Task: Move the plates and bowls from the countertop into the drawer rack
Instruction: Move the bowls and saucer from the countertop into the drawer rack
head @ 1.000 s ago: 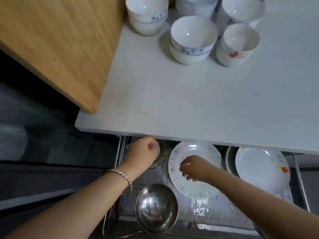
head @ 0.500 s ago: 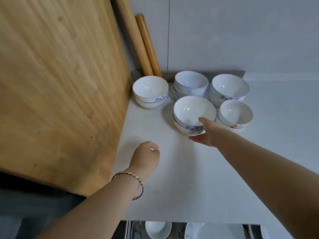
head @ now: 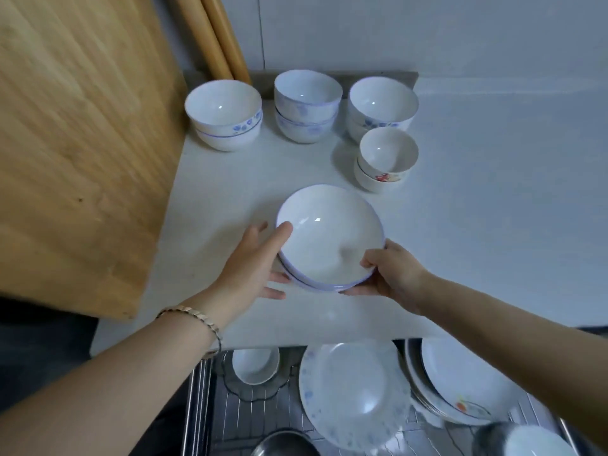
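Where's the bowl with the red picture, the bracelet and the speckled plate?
Bowl with the red picture (head: 383,176): head view, its painted side.
Bracelet (head: 192,313): head view, band on the wrist.
Speckled plate (head: 353,390): head view, its middle.

Dim, cool, even light from above, with no hard glare. Small white glints inside the bowls (head: 223,106) and the near bowl (head: 329,238). Soft grey shadows on the counter (head: 477,225), just left of each stack. Murky down in the drawer (head: 256,419). Slightly soft throughout, smeared on the board (head: 82,159); bowed lines toward the edges.
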`<state>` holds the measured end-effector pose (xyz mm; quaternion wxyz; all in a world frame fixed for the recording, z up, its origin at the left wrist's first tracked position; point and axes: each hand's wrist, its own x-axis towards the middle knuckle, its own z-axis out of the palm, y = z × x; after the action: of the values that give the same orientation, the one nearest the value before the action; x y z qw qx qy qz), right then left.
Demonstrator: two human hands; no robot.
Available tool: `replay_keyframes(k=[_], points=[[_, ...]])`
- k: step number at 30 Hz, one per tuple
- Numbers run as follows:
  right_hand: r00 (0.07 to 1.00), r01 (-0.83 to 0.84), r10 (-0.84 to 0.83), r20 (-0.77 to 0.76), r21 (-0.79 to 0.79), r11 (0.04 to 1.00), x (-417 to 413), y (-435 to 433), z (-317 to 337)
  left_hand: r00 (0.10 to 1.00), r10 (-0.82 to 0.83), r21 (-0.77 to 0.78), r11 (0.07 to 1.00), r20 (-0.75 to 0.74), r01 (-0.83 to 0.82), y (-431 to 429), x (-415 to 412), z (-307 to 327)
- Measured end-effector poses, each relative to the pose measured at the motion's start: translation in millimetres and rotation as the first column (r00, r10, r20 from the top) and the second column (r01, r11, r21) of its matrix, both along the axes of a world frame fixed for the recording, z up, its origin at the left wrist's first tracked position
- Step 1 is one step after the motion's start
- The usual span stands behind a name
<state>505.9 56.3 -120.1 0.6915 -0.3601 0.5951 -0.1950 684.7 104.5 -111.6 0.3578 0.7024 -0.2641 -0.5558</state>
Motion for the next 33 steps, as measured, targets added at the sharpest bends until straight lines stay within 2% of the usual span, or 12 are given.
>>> replay_keyframes(k=[3,6,9,12,15,18,21,24,33], points=[[0.989,-0.144,0.143,-0.033,-0.019,0.989,-53,41,16,0.983,-0.169,0.026,0.986,0.079,0.167,34,-38,5],[0.959,-0.265,0.26,-0.113,-0.029,0.964,-113,80,20,0.962,-0.269,0.043,0.963,0.053,0.267,77,-90,-5],[0.928,-0.352,0.349,-0.132,0.003,0.936,-171,117,11,0.963,-0.269,0.063,0.961,-0.003,0.268,121,-144,-25],[0.867,-0.446,0.446,-0.223,0.054,0.893,-217,151,-16,0.972,-0.233,0.125,0.965,-0.008,0.232,164,-192,-57],[0.81,-0.472,0.485,-0.329,0.124,0.873,-255,173,-55,0.984,-0.177,0.275,0.946,-0.015,0.174,200,-232,-106],[0.716,-0.484,0.476,-0.51,0.128,0.866,-287,180,-95,0.986,-0.159,0.452,0.877,-0.053,0.165,218,-262,-150],[0.67,-0.434,0.432,-0.604,0.154,0.888,-311,184,-127,0.969,-0.248,0.497,0.84,-0.006,0.218,220,-283,-185],[0.614,-0.438,0.471,-0.634,0.223,0.871,-327,188,-152,0.94,-0.338,0.508,0.817,0.037,0.273,216,-297,-214],[0.665,-0.42,0.431,-0.61,0.172,0.891,-348,187,-187,0.909,-0.411,0.596,0.747,0.065,0.295,196,-310,-270]])
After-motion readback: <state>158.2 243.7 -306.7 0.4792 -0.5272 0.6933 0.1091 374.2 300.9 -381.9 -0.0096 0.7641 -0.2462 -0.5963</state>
